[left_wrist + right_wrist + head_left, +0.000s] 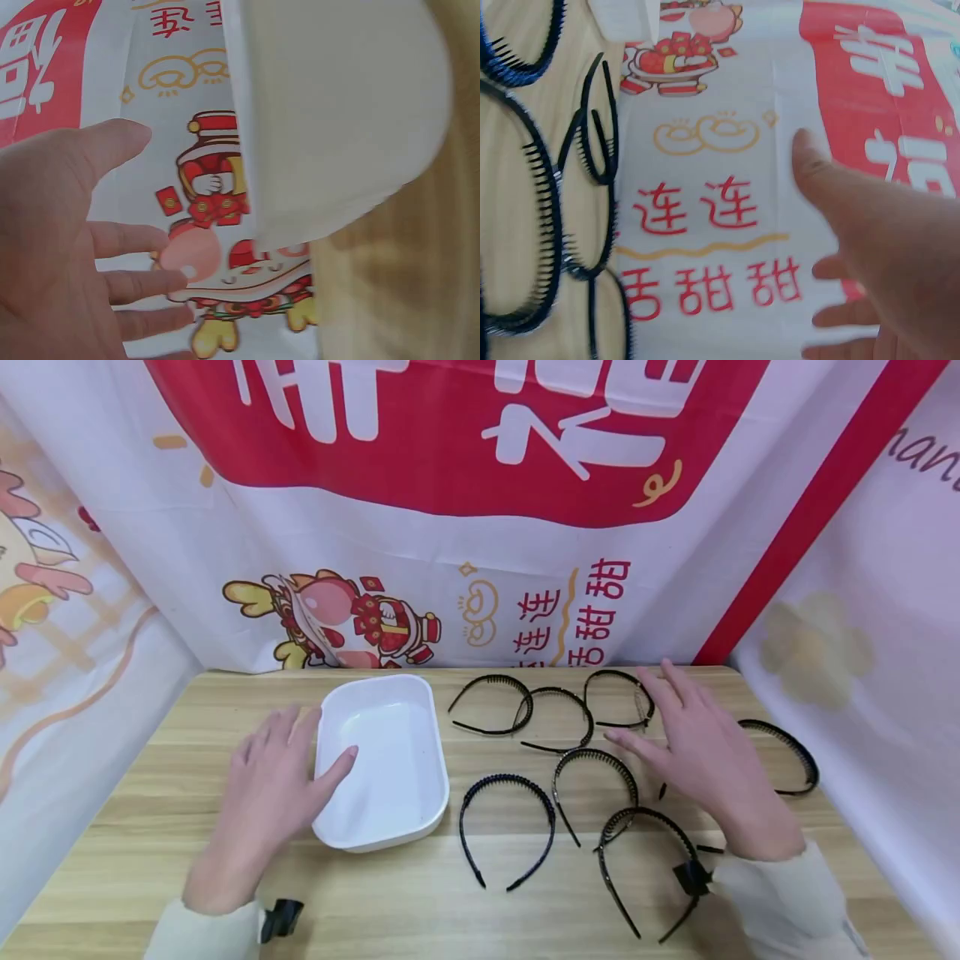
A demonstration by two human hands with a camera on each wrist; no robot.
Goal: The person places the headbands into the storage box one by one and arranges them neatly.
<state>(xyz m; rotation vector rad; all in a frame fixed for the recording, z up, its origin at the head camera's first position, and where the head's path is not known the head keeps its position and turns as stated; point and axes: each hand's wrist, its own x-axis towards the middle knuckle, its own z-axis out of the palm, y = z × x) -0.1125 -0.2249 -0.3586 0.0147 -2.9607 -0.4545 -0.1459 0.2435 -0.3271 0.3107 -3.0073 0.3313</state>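
My left hand [266,789] hovers at the left side of a white rectangular tray [386,768], fingers extended and thumb over its rim. The left wrist view shows that hand [71,247] beside the pale tray [345,112], grasping nothing. Several black toothed headbands lie on the right half of the table. Over them is my right hand [701,756], fingers spread and holding nothing. Its thumb and fingertips are nearest the back-right headband [619,672]. Another headband [801,758] lies partly hidden behind this hand. In the right wrist view, toothed headbands [555,247] stand left of the hand [892,247].
A dark blue-black headband [507,778] lies alone right of the tray. Two others, including the front one [651,812], overlap. The wooden table [375,902] ends at a printed cloth backdrop [480,535], with cloth walls at both sides.
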